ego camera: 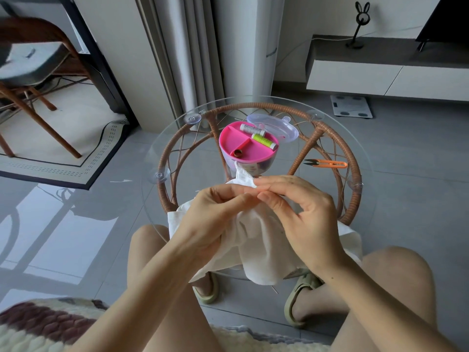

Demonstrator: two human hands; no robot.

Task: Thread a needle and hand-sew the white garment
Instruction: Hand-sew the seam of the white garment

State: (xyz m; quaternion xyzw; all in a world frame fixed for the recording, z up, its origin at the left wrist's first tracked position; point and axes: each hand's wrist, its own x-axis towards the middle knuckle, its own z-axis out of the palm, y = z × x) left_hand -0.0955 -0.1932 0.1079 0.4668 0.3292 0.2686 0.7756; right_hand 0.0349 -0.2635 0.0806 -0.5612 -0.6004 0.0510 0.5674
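Note:
The white garment (256, 240) hangs bunched over the near edge of the round glass table (177, 138). My left hand (215, 219) grips a fold of the cloth, fingers curled round it. My right hand (302, 209) meets it from the right, thumb and forefinger pinched together at the fabric's top edge near a raised corner (242, 176). The needle itself is too small to make out; a thin thread end shows just left of my left hand. A pink sewing kit tray (243, 146) holds a grey spool (251, 128), a green spool (264, 141) and a thimble (238, 153).
Orange thread snips (327, 163) lie on the glass at the right. The kit's clear lid (276, 127) sits behind the tray. A rattan frame (352, 189) supports the table. My knees and sandalled feet are below it. A chair stands far left, a low cabinet far right.

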